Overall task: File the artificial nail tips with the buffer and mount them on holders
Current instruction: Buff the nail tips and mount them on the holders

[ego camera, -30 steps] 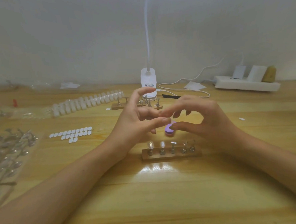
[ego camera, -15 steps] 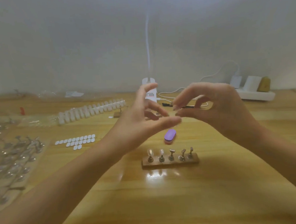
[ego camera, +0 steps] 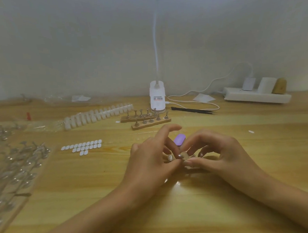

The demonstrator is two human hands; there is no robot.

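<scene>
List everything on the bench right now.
buffer: one, purple, behind the fingertips
nail tip: one, clear, in the right fingertips
holder racks: two, wood and metal, mid-table
nail tip strip: one, whitish, back left
oval tabs: many, white, left of hands
loose holders: many, silver, far left
lamp base: one, white, back centre
tweezers: one, black, right of lamp base
power strip: one, white, back right
left hand: one, fingertips beside the nail tip
right hand: one, pinching the nail tip
</scene>
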